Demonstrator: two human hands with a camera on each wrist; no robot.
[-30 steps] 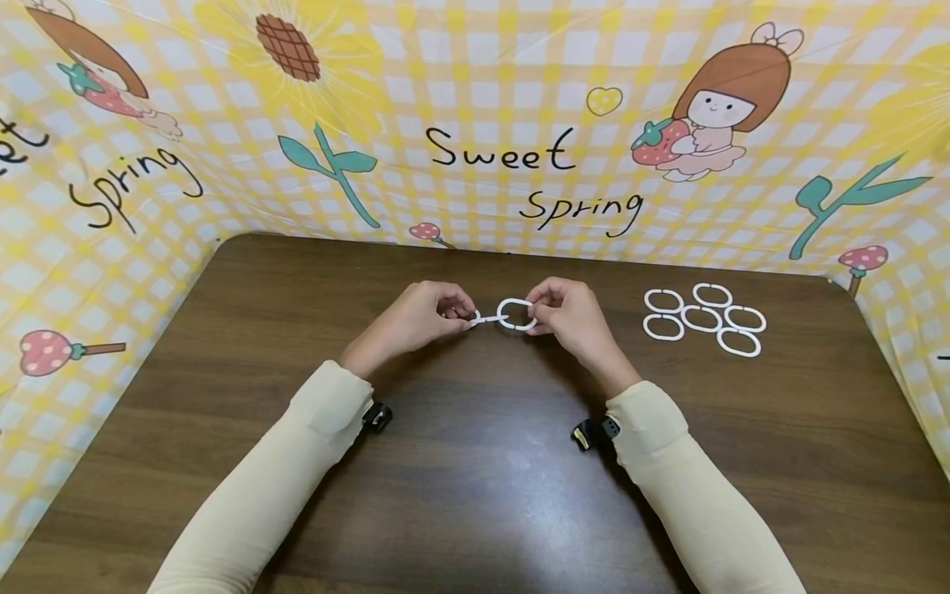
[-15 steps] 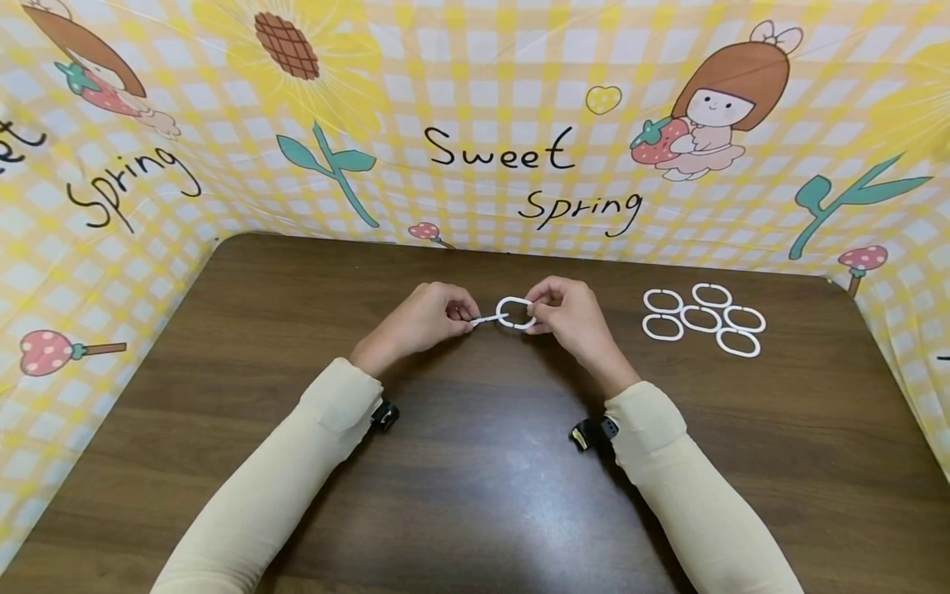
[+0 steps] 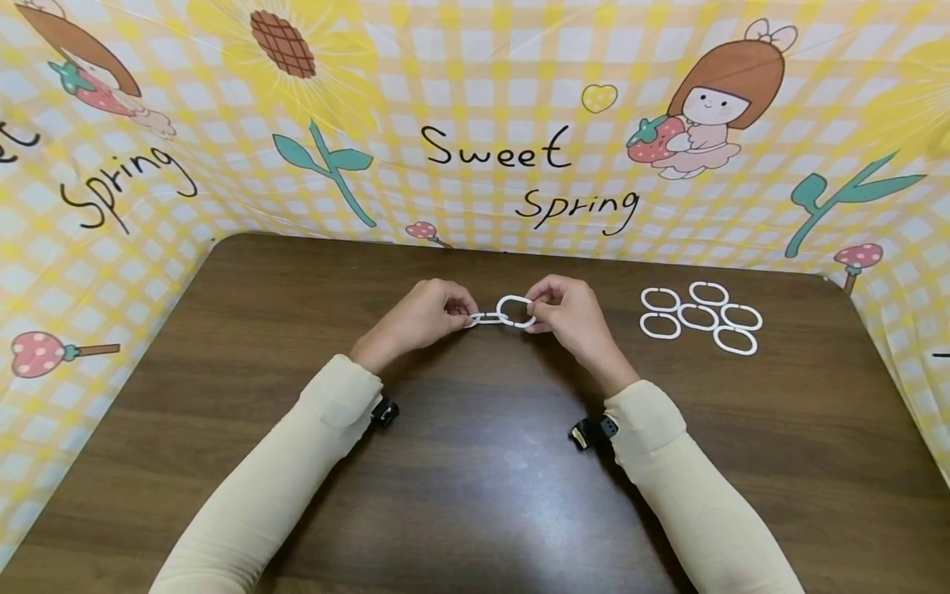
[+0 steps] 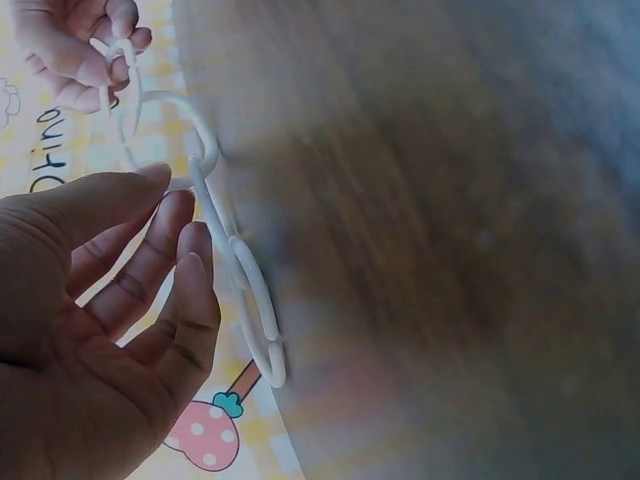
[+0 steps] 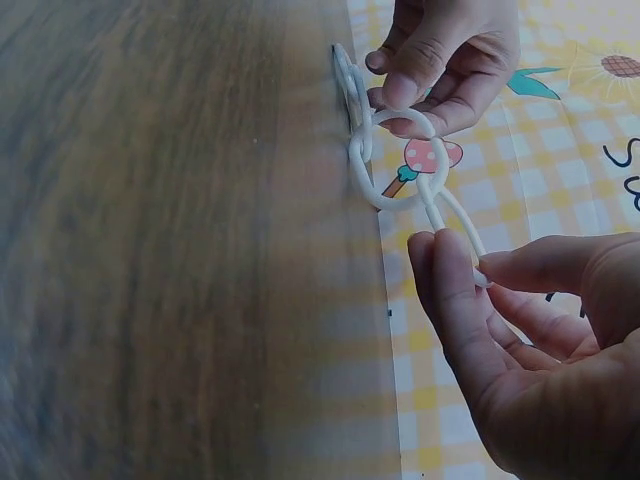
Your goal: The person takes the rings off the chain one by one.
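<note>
Both hands hold a short chain of white plastic oval links over the far middle of the table. My left hand [image 3: 421,320] pinches the link [image 3: 487,322] hooked through the one on the right. Between its thumb and fingertips, my right hand [image 3: 570,315] grips the right end of that end link [image 3: 512,298], whose gap faces away from the fingers. Further joined links [image 4: 263,290] hang from the left hand in the left wrist view; in the head view the hand mostly hides them. The right wrist view shows the two links [image 5: 365,185] interlocked between the hands.
Several loose white links [image 3: 698,328] lie flat in a cluster on the brown wooden table [image 3: 475,462], right of the right hand. A yellow checked cloth [image 3: 475,91] with printed pictures rises along the back and sides. Each wrist carries a small black camera [image 3: 384,412].
My left hand has shifted slightly right and turned its link, which went from edge-on to showing its oval opening. The right hand stays nearly still on the end link.
</note>
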